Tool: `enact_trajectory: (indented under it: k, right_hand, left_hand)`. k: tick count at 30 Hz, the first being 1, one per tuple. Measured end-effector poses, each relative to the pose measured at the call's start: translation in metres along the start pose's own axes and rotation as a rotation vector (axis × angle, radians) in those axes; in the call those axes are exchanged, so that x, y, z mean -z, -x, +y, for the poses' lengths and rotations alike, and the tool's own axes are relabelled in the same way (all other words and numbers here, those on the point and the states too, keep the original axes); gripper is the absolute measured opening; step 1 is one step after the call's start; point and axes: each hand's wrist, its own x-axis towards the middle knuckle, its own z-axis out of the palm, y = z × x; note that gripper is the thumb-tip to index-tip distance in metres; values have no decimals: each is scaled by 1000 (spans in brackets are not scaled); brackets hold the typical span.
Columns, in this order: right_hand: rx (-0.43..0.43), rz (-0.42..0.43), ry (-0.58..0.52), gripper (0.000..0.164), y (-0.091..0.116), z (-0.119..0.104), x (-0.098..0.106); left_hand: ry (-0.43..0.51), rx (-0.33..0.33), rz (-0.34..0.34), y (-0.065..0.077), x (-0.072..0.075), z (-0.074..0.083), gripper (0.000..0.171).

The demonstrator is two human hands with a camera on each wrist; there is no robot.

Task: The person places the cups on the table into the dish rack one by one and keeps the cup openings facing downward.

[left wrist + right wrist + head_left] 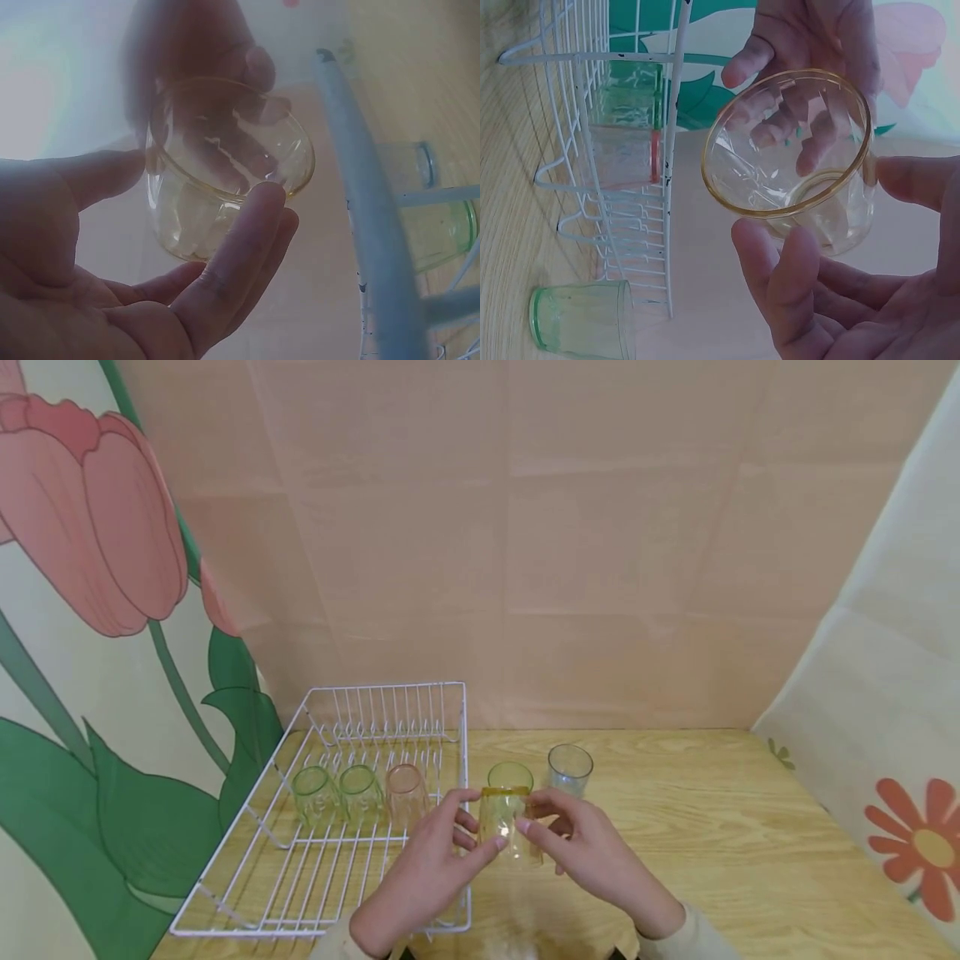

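Note:
A pale yellow drinking glass (498, 812) with an amber rim is held up between both hands in front of the body, its rim uppermost in the head view. The left hand (431, 864) grips its left side, thumb low in front and fingers at the far side. On the opposite side the right hand (596, 853) holds it between thumb and fingers. The right wrist view shows the same yellow glass (849, 214) with its wide mouth towards the camera. Just behind it, a green glass (511, 773) on the table is partly covered by the yellow one.
A white wire dish rack (330, 935) stands left of the hands. Inside, two green glasses (315, 797) (362, 797) and a pink glass (406, 797) form a row. A bluish clear glass (568, 768) stands behind the right hand on the wooden table (712, 827). Printed cloths hang around the table.

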Motion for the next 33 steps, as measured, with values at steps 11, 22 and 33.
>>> enact_trajectory:
  k: [11,22,33]
  right_hand:
    - [-21,10,7,49,3,2,-2]
    - [-20,28,9,50,1,0,0]
    - [45,45,7,48,3,2,0]
  left_hand:
    - [-1,-11,-3,1,-2,-3,62]
    - [-13,-51,-6,3,0,-1,62]
    - [-35,-65,-5,3,2,-2,60]
